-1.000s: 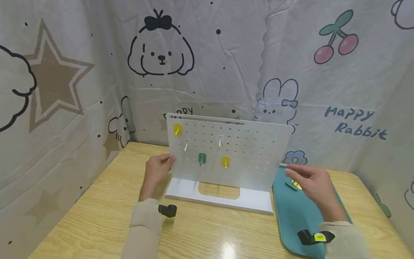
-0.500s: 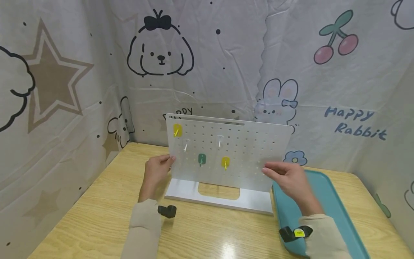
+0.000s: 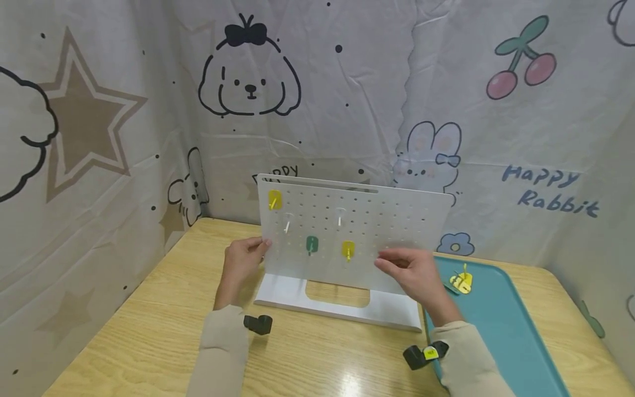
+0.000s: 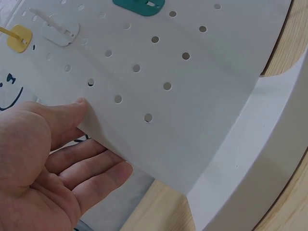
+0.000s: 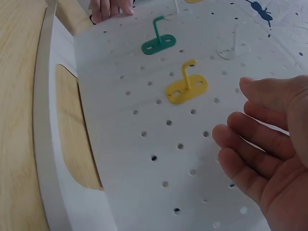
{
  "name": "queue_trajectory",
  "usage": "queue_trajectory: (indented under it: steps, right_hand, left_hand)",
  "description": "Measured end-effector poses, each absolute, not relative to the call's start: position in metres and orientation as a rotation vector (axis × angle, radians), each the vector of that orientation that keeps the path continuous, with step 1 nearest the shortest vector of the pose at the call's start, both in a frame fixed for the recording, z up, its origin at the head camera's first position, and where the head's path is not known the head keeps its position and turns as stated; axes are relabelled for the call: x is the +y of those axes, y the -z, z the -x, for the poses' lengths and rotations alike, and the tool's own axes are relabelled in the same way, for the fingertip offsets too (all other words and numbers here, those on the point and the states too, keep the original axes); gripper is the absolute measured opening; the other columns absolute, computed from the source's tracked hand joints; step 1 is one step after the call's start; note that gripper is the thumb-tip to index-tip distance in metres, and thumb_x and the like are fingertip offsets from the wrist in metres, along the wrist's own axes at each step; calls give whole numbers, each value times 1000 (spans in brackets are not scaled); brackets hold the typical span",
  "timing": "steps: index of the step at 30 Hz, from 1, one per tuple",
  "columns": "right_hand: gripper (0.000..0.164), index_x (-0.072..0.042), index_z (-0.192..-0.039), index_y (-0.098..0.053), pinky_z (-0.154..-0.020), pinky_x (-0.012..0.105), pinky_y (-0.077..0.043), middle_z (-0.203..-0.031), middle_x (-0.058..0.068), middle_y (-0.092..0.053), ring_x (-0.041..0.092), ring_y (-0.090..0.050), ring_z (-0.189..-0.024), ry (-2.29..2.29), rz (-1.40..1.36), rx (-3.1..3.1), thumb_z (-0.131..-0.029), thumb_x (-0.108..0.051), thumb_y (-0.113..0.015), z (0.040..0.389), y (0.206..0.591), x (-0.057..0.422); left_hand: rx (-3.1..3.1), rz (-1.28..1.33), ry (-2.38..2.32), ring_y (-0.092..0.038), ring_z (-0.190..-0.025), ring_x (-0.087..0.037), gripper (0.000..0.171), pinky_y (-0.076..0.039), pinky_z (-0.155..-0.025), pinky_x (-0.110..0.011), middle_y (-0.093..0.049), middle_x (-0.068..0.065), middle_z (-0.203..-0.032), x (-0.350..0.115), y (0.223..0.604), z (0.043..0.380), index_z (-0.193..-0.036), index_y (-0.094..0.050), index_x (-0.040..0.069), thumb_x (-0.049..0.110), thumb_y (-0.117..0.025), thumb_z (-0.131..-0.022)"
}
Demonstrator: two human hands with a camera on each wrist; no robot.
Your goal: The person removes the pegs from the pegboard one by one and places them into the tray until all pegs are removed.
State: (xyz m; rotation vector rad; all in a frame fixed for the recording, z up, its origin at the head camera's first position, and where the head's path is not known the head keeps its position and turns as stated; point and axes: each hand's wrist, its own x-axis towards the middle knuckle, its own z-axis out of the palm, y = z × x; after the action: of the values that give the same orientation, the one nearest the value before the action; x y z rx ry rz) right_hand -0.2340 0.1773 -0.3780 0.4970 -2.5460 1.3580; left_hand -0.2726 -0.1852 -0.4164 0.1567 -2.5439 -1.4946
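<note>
A white pegboard stands upright on its white base. My left hand grips its left edge, thumb on the front face and the other fingers around the edge. My right hand is in front of the board's right half, fingers loosely bent, nothing between thumb and fingertips in the right wrist view. Left of it, a yellow hook is mounted low on the board. A green hook, two clear hooks and a second yellow hook are spread over the left and middle.
To the board's right lies a teal tray, partly behind the right forearm. At its far end rest yellow hook pieces and a green one. A printed curtain hangs behind the wooden table.
My right hand has moved left from over the tray to in front of the pegboard, uncovering the loose hooks. The left hand stays on the board's edge.
</note>
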Motion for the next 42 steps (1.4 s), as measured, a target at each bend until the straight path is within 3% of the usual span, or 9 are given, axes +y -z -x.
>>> queue_trajectory:
  steps: [21,42]
  right_hand:
    - [18,-2,-105,-77,-79,38,-57,-104,9,-73,22,-70,-91,-1483,-518,-2527,-91,-12,-76,245,395,138]
    - [8,-8,-93,-79,-65,33,-52,-81,0,-74,15,-69,-76,-1467,-402,-2509,-89,-14,-78,244,399,117]
  left_hand:
    - [-2531,-111,1460,-71,-92,-29,36,-58,-76,-39,-71,-17,-114,-184,415,273,-126,-68,3,29,-63,-101]
    - [-2530,-133,1484,-71,-95,-29,35,-57,-79,-41,-72,-15,-113,-184,415,271,-126,-69,5,29,-63,-101]
